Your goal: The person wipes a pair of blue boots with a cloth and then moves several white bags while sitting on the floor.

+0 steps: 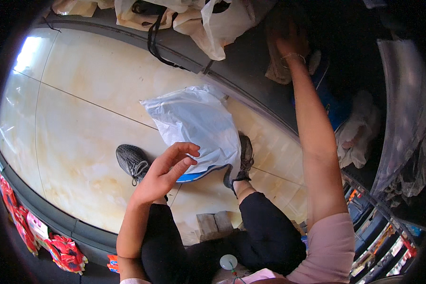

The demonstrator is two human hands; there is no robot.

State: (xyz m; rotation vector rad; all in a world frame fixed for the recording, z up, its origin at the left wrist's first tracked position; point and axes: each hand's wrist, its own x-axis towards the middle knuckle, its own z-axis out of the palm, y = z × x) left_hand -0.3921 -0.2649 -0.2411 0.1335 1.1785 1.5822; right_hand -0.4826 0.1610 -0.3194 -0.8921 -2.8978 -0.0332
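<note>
My left hand (167,174) is in the air over a white plastic bag (198,120), its fingers loosely curled and nothing between thumb and fingers. The bag lies on the tiled floor between my shoes, and a blue curved edge (198,174) of some object shows below it. My right arm stretches over a dark lower shelf (245,71). There my right hand (291,41) is in deep shade at a brownish, wrinkled bag-like item (278,72); its grip is too dark to make out.
White plastic bags (213,28) and a black strap (154,42) hang over the shelf edge at the top. Clear plastic sheeting (401,113) hangs on the right, above a rack of packaged goods (380,238). Red packets (64,252) lie on a low shelf at lower left.
</note>
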